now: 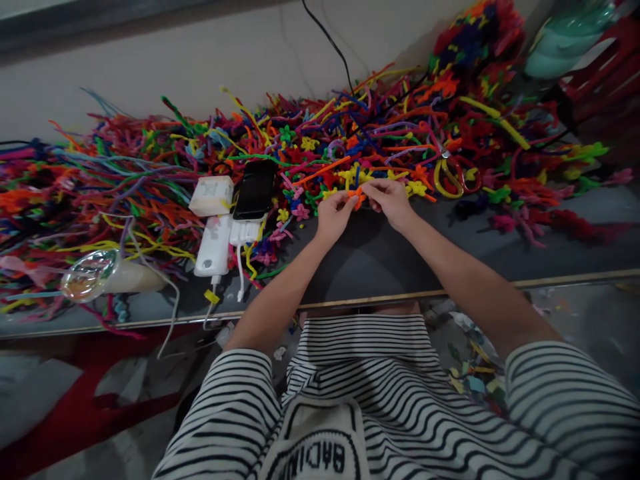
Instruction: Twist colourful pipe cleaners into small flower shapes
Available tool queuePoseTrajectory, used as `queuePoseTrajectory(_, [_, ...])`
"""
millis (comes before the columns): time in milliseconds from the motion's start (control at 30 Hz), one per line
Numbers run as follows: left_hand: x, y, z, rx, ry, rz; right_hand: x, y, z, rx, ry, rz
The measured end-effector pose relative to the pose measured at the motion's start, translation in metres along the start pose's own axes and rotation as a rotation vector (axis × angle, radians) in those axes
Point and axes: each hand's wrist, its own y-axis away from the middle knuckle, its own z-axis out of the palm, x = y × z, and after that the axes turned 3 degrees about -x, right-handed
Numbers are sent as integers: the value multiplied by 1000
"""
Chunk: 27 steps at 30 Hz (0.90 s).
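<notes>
Between my two hands is a small orange pipe-cleaner flower (357, 196), held above the near part of the dark table (370, 260). My left hand (334, 215) pinches it from the left with thumb and forefinger. From the right, my right hand (391, 201) closes its fingertips on the same flower, its other fingers curled. Just behind the hands lie yellow pipe-cleaner flowers (416, 189) and other coloured ones. To the right of my right hand rest scissors with yellow and red handles (450, 179).
A long heap of loose pipe cleaners (150, 167) runs along the wall. On the left are a black phone (255, 189), a white power bank (214, 245), a white charger (212, 195) and a lidded plastic cup (115, 275). A teal container (560, 47) stands back right.
</notes>
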Motion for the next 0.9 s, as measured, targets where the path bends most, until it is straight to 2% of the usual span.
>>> queuePoseTrajectory(167, [1,0,-1,-6,10,14,-3,2,0,-73,26,52])
queuePoseTrajectory(400, [2,0,0,-31,8,46,-3,3,1,-77,-61,1])
queuePoseTrajectory(667, [0,1,-2,1,-124,-9,0,1,-7,-226,-40,152])
queuePoseTrajectory(900, [-6,0,-5,-13,-216,-35,2,3,-4,-196,90,157])
